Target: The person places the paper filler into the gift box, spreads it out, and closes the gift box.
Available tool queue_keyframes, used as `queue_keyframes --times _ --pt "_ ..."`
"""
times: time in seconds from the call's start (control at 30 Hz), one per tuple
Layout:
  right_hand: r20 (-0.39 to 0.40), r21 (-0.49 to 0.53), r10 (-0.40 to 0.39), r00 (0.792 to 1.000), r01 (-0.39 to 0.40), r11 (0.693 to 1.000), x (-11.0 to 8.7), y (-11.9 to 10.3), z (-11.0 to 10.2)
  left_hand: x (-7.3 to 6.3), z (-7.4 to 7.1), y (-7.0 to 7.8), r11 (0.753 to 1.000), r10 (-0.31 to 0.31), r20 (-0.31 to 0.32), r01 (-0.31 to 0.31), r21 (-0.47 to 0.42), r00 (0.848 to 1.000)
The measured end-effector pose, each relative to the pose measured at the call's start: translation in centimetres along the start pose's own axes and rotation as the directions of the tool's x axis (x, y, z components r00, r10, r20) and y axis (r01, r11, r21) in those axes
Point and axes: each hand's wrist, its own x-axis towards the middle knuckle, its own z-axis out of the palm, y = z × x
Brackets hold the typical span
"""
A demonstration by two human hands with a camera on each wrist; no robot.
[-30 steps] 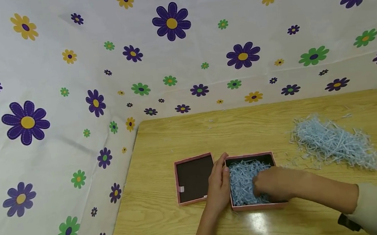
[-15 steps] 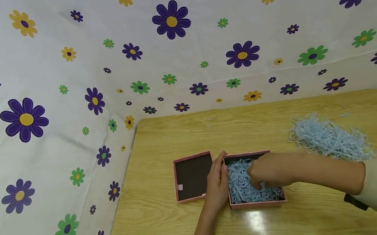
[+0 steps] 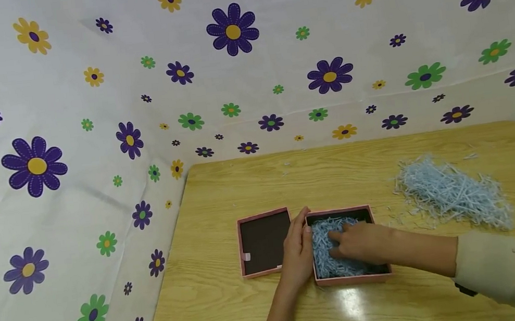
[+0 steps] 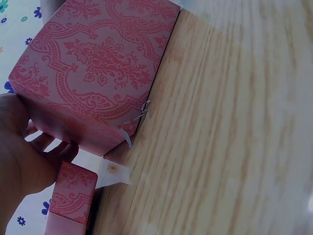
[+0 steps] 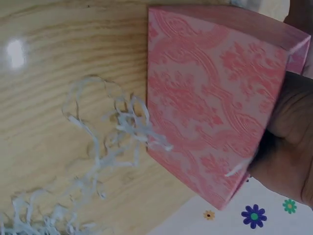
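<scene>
A pink patterned box (image 3: 352,279) with a dark inside sits on the table, holding pale blue shredded paper (image 3: 325,255). My left hand (image 3: 297,253) rests along its left wall, thumb close to the rim. In the left wrist view its fingers (image 4: 63,149) touch the patterned side of the box (image 4: 98,58). My right hand (image 3: 365,242) reaches in over the right wall, fingers spread and pressing on the shreds. From the right wrist view, the box wall (image 5: 210,93) hides those fingers, and only the heel of the hand (image 5: 288,147) shows.
Left of the box lies its lid (image 3: 263,243), dark inside up, partly behind the left hand. A loose pile of blue shredded paper (image 3: 454,192) is at the right, with stray strands (image 5: 132,122) near the box. Flower-printed cloth (image 3: 239,78) stands behind and left of the table.
My right hand rose slightly with bent fingers toward the box's back right, then came down again with its fingers spread on the shreds. The left hand keeps its place at the box.
</scene>
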Motion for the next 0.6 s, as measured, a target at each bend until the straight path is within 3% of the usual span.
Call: queue_keyframes --times 0.1,0.23,0.33,0.47,0.6 --pt "-0.018 -0.007 0.041 0.999 -0.041 0.999 -0.1 -0.3 0.1 0.0 0.1 0.0 1.000 0.005 0.000 -0.005 -0.005 1.000" --pt "-0.053 0.045 0.049 0.997 -0.047 0.998 -1.3 0.1 -1.4 0.0 0.0 -0.2 1.000 0.005 0.004 -0.005 0.009 1.000" --pt "-0.150 0.085 0.056 0.987 -0.044 0.995 -3.1 1.0 -3.0 -0.1 -0.1 -0.4 1.000 0.004 0.003 -0.004 0.016 1.000" --pt "-0.301 0.205 0.159 0.940 -0.099 0.974 -6.0 3.2 -3.9 -0.2 -0.1 -0.6 1.000 0.013 -0.006 -0.013 0.014 1.000" --pt "-0.329 0.370 0.333 0.884 -0.204 0.906 -9.6 6.6 -2.3 0.0 -0.1 -0.7 1.000 0.025 -0.001 -0.025 0.013 1.000"
